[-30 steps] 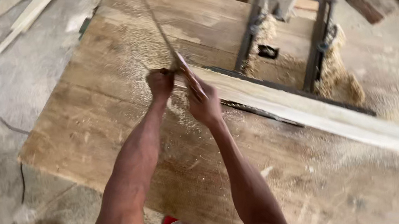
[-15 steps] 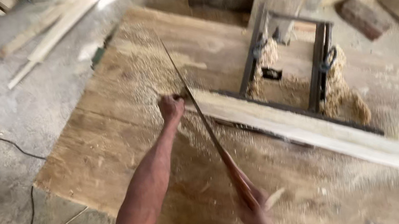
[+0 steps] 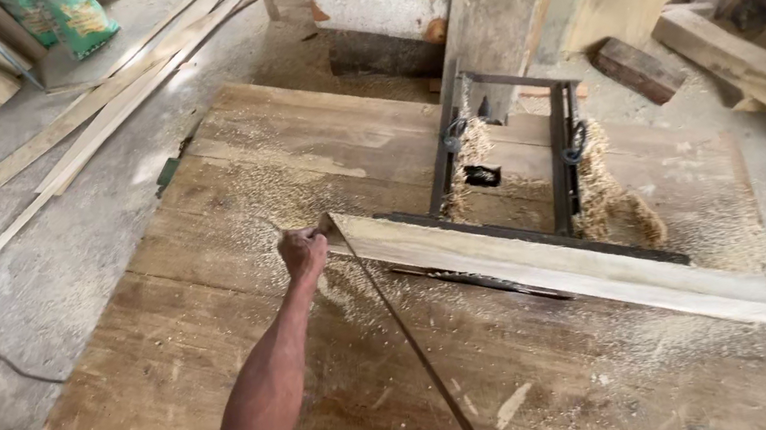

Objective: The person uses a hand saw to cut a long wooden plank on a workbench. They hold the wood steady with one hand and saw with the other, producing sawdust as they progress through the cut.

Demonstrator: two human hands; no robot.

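- The left hand [image 3: 304,253] is closed in a fist on the near end of the long plank [image 3: 553,265] lying on the sawdusty table [image 3: 172,358].
- A thin strip [image 3: 413,347] runs from that fist back toward the person.
- The right hand seems out of view at the bottom edge; its grip can't be told.

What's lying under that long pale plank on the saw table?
Under the long pale plank shows the sawdust-strewn wooden table and a dark metal strip poking out along its near edge. The left hand grips the plank's end. Whatever lies directly beneath is covered.
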